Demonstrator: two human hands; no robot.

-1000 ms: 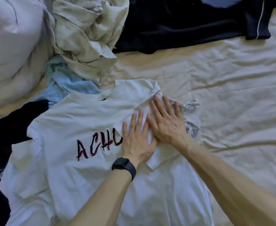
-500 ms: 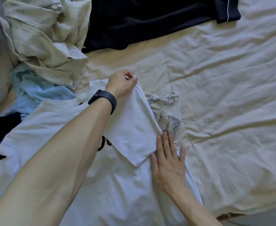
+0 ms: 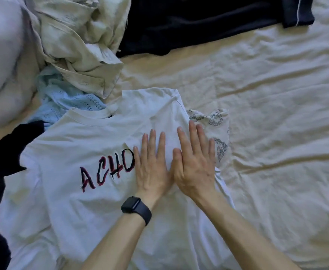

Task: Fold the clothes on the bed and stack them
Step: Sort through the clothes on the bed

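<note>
White t-shirt (image 3: 78,137), lettering (image 3: 107,170) possibly under folded sleeve (image 3: 159,114).

On the white T-shirt (image 3: 72,221) we read only ACHO; its folded-over sleeve (image 3: 156,110) covers the rest of the lettering (image 3: 107,170).

White T-shirt (image 3: 66,152) reads "ACHO" (rest hidden).

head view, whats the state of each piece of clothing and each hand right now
white t-shirt, spread face up, one sleeve folded inward
left hand, flat, pressing the folded sleeve
right hand, flat, pressing beside the left hand
cream shirt, crumpled, unfolded
light blue top, crumpled, partly under the cream shirt
navy garment, lying unfolded
patterned cloth, partly under the t-shirt
bed sheet, wrinkled
</note>
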